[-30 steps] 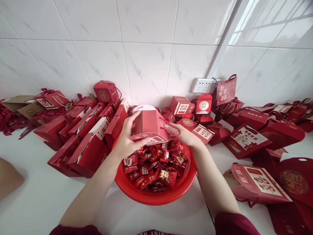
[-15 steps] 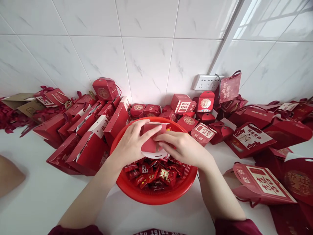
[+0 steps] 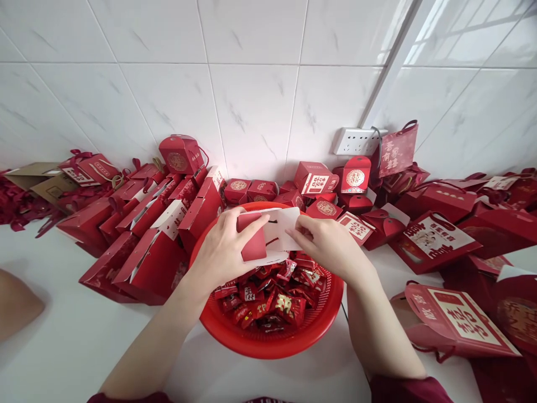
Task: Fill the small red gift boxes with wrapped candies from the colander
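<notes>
Over a red plastic basket (image 3: 272, 351) my left hand (image 3: 222, 243) grips a small red paper gift box (image 3: 253, 237) with its fingers wrapped round the side. One white-lined flap (image 3: 289, 215) of the box stands folded out to the right, showing dark slits in the white inner face. My right hand (image 3: 321, 235) pinches the edge of that flap between thumb and fingers. Below the box, several red-wrapped candies (image 3: 285, 305) lie in the basket. What the box holds inside is hidden from me.
Tall red gift boxes (image 3: 146, 268) stand in rows at left. Small red boxes (image 3: 250, 190) line the wall behind the basket. More handled boxes (image 3: 457, 319) crowd the right. A white power strip (image 3: 356, 141) is on the tiled wall. Someone's bare skin (image 3: 19, 305) shows at the left edge.
My right hand has moved to the right, pulling the flap outward so that its white inner side shows. My left hand keeps its grip on the box.
</notes>
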`<state>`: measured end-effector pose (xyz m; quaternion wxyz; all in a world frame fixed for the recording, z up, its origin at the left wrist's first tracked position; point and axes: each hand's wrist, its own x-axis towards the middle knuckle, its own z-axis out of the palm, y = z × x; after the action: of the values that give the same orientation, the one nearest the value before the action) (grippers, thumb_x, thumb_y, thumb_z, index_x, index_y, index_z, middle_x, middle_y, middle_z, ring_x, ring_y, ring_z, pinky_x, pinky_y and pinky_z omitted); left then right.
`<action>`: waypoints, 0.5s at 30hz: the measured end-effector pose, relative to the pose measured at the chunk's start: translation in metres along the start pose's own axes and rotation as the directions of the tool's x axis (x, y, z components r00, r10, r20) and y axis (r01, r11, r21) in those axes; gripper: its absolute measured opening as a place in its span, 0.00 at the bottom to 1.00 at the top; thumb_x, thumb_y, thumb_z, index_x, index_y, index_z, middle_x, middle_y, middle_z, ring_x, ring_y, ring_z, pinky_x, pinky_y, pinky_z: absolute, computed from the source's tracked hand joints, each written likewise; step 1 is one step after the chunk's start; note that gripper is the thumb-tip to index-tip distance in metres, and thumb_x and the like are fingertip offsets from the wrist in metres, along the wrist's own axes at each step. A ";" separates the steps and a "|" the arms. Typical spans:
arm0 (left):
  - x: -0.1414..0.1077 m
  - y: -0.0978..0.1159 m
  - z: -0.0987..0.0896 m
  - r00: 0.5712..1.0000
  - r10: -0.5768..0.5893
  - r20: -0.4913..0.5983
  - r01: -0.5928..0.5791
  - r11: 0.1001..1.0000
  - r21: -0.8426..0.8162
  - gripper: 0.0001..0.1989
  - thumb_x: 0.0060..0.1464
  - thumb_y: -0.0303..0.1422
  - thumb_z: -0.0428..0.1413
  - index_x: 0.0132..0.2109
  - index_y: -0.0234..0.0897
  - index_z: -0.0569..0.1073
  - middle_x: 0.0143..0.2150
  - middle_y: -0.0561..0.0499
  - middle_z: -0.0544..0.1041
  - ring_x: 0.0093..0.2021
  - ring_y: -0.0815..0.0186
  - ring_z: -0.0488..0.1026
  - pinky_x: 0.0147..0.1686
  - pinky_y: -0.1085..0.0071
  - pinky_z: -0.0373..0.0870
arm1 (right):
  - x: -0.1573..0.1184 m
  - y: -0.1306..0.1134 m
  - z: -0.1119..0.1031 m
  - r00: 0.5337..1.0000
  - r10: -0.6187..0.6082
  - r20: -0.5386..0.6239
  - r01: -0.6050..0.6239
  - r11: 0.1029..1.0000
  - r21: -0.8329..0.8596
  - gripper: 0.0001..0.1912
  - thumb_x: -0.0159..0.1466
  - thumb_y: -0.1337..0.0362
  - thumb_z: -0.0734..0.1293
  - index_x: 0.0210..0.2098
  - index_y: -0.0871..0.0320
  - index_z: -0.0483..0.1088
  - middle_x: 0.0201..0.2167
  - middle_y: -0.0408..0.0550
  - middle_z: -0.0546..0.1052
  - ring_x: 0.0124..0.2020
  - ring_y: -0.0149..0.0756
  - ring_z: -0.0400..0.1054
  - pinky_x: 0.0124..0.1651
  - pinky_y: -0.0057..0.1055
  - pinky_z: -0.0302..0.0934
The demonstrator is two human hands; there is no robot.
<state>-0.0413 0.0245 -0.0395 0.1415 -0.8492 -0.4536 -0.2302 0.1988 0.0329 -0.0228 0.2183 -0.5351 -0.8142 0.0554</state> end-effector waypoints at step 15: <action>-0.001 -0.005 0.009 0.978 0.037 -0.207 -0.101 0.947 -0.304 0.42 0.53 0.35 0.66 0.65 0.45 0.48 0.62 0.37 0.62 0.63 0.51 0.66 0.51 0.58 0.76 | 0.011 -0.004 0.022 0.983 0.105 0.148 -0.087 0.989 -0.119 0.15 0.69 0.54 0.60 0.31 0.54 0.67 0.30 0.47 0.79 0.32 0.42 0.73 0.29 0.34 0.49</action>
<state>-0.0440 0.0305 -0.0474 0.0579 -0.8490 -0.3649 -0.3776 0.1830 0.0440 -0.0380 0.1216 -0.5793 -0.8036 0.0614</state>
